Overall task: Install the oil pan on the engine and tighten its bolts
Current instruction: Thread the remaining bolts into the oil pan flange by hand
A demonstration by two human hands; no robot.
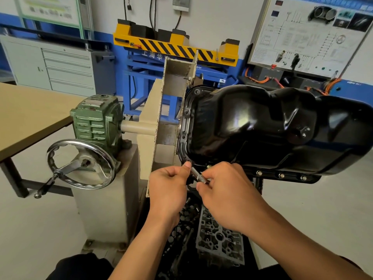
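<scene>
A glossy black oil pan (272, 126) sits on the engine, which is clamped in a beige stand (153, 126). Several bolts (281, 175) show along the pan's near flange. A thin metal tool (198, 175) with a knurled section points at the flange's near-left corner. My right hand (226, 197) pinches the tool's knurled end between thumb and fingers. My left hand (171, 186) has curled fingers, and its thumb tip presses the tool's front end by the flange corner. The bolt under the tool's tip is hidden.
A green gearbox (96, 120) with a chrome handwheel (80, 164) stands left of the stand. A wooden table (30, 114) is at far left. A tray of engine parts and a grey metal casting (220, 237) lie below my hands. A yellow-and-blue lift (175, 47) stands behind.
</scene>
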